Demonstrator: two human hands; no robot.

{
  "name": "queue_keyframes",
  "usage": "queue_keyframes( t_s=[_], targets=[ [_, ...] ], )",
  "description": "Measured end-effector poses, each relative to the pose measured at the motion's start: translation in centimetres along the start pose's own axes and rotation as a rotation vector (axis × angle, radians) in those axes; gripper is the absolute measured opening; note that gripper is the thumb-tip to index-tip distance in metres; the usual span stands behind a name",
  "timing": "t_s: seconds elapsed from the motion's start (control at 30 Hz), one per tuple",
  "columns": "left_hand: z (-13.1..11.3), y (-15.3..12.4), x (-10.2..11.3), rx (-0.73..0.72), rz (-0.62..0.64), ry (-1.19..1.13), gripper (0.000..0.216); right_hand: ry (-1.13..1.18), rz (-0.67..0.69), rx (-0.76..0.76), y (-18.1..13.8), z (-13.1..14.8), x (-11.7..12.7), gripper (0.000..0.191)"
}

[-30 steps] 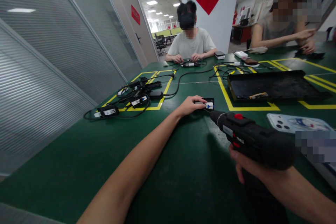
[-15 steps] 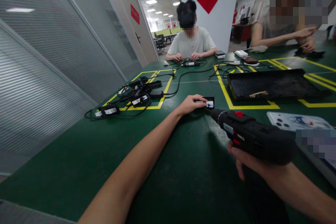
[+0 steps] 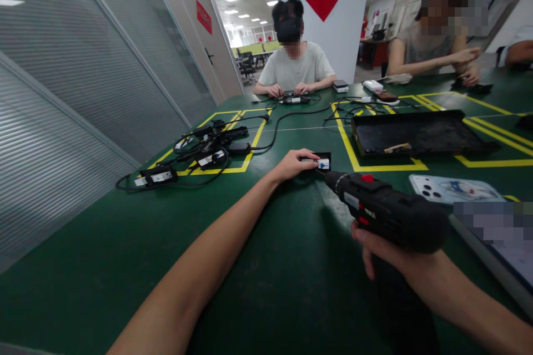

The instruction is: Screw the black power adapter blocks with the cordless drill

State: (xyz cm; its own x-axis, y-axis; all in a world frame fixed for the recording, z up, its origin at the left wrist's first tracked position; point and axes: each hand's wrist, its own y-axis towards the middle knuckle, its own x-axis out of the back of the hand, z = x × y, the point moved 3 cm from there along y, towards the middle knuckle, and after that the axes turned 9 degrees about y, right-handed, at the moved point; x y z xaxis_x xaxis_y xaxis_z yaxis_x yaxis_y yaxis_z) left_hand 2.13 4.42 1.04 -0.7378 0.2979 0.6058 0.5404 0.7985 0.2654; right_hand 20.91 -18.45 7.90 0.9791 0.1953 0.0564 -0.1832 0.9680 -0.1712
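My right hand is wrapped round the grip of a black cordless drill with red switches. The drill points forward and left, and its bit ends close to a small flat black case with a white and blue label. On the green table, my left hand holds that case down from the left, fingers over its top. The hand covers the case's left part. Whether the bit touches the case, I cannot tell.
Left lies a pile of black adapters and cables. A black tray stands right, behind a patterned phone and a grey-edged device. Two people sit across the table; a cable runs over its middle.
The view has shifted slightly, so most things appear further left. Both hands, the drill and the black case keep about the same positions relative to one another.
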Motion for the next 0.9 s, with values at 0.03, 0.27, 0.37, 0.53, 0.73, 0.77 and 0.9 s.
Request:
queue_keyframes(
  t_s=[0.03, 0.27, 0.37, 0.53, 0.73, 0.77, 0.9],
  targets=[
    [0.0, 0.0, 0.0, 0.0, 0.001, 0.0, 0.032, -0.011, 0.003, -0.005, 0.0, 0.0, 0.1, 0.024],
    [-0.2, -0.1, 0.1, -0.003, 0.01, 0.009, 0.032, -0.004, 0.011, -0.026, 0.6, -1.1, 0.1, 0.021],
    [-0.1, 0.0, 0.0, 0.002, 0.017, 0.012, 0.033, 0.047, 0.035, -0.032, 0.4, -0.9, -0.1, 0.039],
    [-0.2, 0.0, 0.0, -0.004, 0.009, 0.017, 0.032, 0.037, 0.058, -0.023, 0.0, -0.2, -0.2, 0.045],
    [-0.4, -0.1, 0.0, -0.007, 0.014, 0.013, 0.032, 0.074, 0.03, -0.028, 1.2, -1.5, -0.1, 0.036],
    [-0.3, -0.1, -0.1, -0.007, 0.013, 0.014, 0.032, 0.07, 0.016, -0.02, 1.3, -1.8, 0.0, 0.035],
    [-0.3, -0.1, -0.1, -0.007, 0.014, 0.03, 0.032, 0.021, -0.018, -0.001, 1.4, -2.3, 0.1, 0.028]
  ],
)
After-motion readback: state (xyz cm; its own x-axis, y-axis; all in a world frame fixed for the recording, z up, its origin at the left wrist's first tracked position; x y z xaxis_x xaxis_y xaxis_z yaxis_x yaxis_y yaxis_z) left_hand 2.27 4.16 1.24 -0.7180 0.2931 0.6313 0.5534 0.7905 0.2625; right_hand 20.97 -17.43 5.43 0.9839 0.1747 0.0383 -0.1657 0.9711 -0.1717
